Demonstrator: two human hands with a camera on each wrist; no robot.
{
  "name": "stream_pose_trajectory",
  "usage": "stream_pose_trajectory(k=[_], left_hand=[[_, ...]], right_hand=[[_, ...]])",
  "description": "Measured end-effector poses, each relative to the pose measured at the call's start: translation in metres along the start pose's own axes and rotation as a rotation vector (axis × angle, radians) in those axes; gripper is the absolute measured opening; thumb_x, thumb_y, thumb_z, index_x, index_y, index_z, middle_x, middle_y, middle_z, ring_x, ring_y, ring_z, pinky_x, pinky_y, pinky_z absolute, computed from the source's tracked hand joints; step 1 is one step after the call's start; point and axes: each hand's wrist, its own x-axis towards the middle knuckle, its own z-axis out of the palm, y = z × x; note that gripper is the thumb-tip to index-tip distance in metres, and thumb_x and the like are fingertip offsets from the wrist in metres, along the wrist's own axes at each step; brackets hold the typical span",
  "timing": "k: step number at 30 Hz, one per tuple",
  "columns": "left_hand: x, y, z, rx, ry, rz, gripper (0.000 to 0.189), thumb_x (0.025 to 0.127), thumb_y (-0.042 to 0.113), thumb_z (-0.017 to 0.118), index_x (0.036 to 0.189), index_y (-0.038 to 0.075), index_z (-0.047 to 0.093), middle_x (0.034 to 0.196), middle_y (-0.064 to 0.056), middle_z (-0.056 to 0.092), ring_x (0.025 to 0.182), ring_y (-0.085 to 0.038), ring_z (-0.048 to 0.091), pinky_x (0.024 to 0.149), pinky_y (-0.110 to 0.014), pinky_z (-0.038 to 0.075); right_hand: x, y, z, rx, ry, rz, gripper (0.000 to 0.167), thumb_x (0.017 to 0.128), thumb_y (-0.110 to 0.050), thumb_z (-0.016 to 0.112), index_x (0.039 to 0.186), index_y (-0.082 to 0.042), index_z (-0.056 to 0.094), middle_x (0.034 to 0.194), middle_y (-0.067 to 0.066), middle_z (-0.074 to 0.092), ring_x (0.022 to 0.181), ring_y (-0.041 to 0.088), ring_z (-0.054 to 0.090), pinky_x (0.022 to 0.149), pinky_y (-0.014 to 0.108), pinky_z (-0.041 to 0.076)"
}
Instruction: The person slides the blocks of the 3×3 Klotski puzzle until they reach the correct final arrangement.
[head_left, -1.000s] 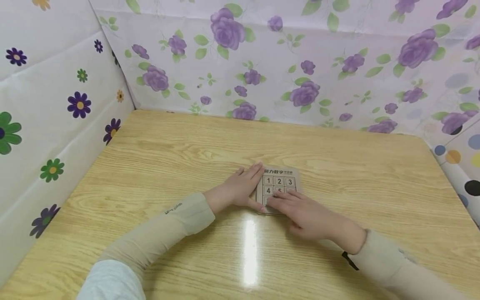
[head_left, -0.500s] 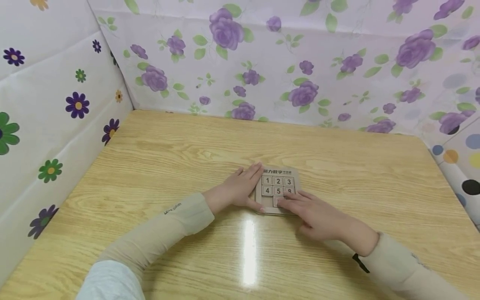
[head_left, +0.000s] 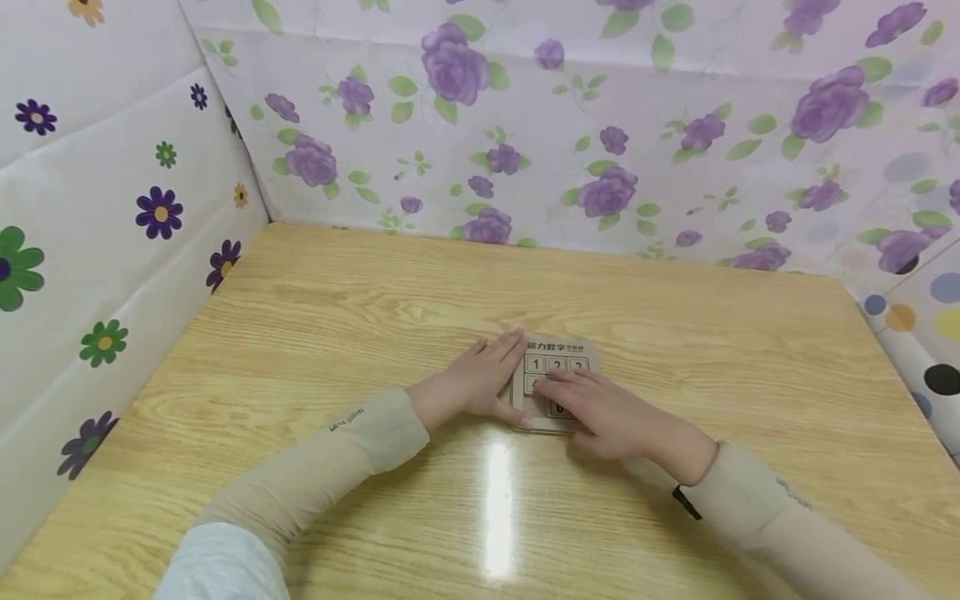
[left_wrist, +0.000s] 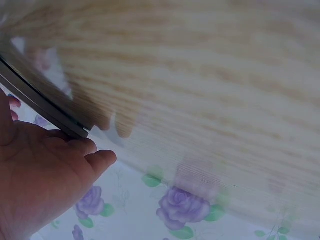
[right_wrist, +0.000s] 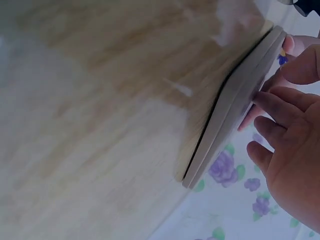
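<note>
A square grey number sliding puzzle (head_left: pixel 542 422) lies flat on the wooden table in the head view, with dark Chinese lettering along its top. Tiles 1, 2 and 3 show in the upper row, 2 and 3 partly covered. Below, tile 4 is partly covered and a tile that looks like 6 (head_left: pixel 559 408) sits in the bottom row. The bottom-left slot holds no tile. My left hand (head_left: pixel 480 377) rests against the puzzle's left side, fingers extended at the upper corner, thumb at the lower. My right hand (head_left: pixel 611 412) touches the middle tiles with its fingertips, hiding several.
The wooden table (head_left: pixel 360 292) extends around the puzzle. A white sheet with purple roses (head_left: pixel 450 125) hangs along its back edge. Flower-printed sheeting (head_left: pixel 97 250) borders the left side, and dotted sheeting (head_left: pixel 907 312) the right.
My right hand first drew back right, uncovering tiles 5 and 8 and the bottom-left slot. It has since moved left and up over the middle row. My left hand has stayed in place.
</note>
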Motion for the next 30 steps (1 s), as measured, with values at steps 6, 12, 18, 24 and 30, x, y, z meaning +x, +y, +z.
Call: stream_pose_trajectory(k=[6,12,18,24,30], left_hand=[[0.002,0.0,-0.001,-0.002,-0.007,-0.003,0.122,0.072,0.07,0.064,0.152,0.002,0.003,0.16,-0.012,-0.003,0.148,-0.023,0.001,0.121,-0.045,0.008],[0.002,0.0,-0.001,-0.008,-0.008,-0.004,0.121,0.072,0.07,0.064,0.152,0.002,0.003,0.16,-0.012,-0.003,0.148,-0.022,0.0,0.121,-0.045,0.008],[0.001,0.001,0.001,-0.014,-0.008,0.005,0.12,0.073,0.069,0.064,0.152,0.002,0.005,0.16,-0.012,-0.002,0.148,-0.023,0.001,0.12,-0.046,0.009],[0.0,0.001,0.0,-0.001,-0.004,-0.001,0.12,0.072,0.07,0.064,0.152,0.002,0.006,0.16,-0.012,-0.001,0.148,-0.022,0.002,0.121,-0.046,0.009],[0.001,0.0,0.001,-0.003,0.006,0.003,0.12,0.072,0.07,0.064,0.152,0.002,0.006,0.16,-0.012,0.0,0.148,-0.023,0.003,0.121,-0.046,0.01]], right_hand=[[-0.004,-0.009,0.0,-0.012,-0.019,0.003,0.068,0.076,-0.011,0.066,0.14,0.0,0.043,0.143,0.015,0.047,0.137,0.036,0.036,0.114,0.056,0.024],[-0.013,-0.021,0.0,-0.001,-0.039,-0.003,0.069,0.076,-0.01,0.066,0.14,0.001,0.042,0.143,0.014,0.048,0.137,0.035,0.036,0.115,0.054,0.023],[-0.018,-0.016,0.001,0.013,-0.008,0.021,0.071,0.074,-0.008,0.065,0.14,0.002,0.041,0.144,0.016,0.046,0.137,0.037,0.034,0.115,0.055,0.024],[-0.019,-0.003,0.002,-0.005,0.034,0.092,0.068,0.073,-0.004,0.06,0.139,-0.001,0.044,0.142,0.016,0.048,0.136,0.039,0.036,0.113,0.056,0.027],[-0.013,-0.003,0.001,0.004,0.01,0.072,0.07,0.075,-0.008,0.063,0.141,-0.001,0.041,0.145,0.016,0.045,0.138,0.037,0.034,0.114,0.055,0.026]])
